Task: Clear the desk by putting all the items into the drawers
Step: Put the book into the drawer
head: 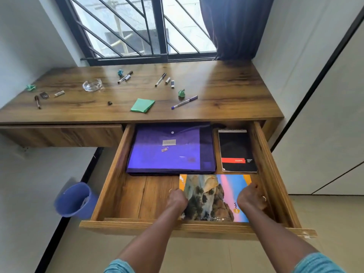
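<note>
The right drawer (110, 184) of the wooden desk (226, 91) stands pulled out. Inside lie a purple folder (169, 152), a black spiral notepad (237, 152) and a colourful picture book (214, 196) at the front. My left hand (177, 200) grips the book's left edge and my right hand (251, 199) grips its right edge. On the desktop lie a purple pen (184, 102), a green paper pad (142, 105), several other pens, erasers, crumpled green paper bits (181, 93) and a glass ashtray (92, 85).
The left drawer (61, 134) is closed. A blue waste bin (75, 200) stands on the floor left of the open drawer. A barred window (137, 28) and a dark curtain (232, 26) are behind the desk. White cupboard doors (325, 144) stand at right.
</note>
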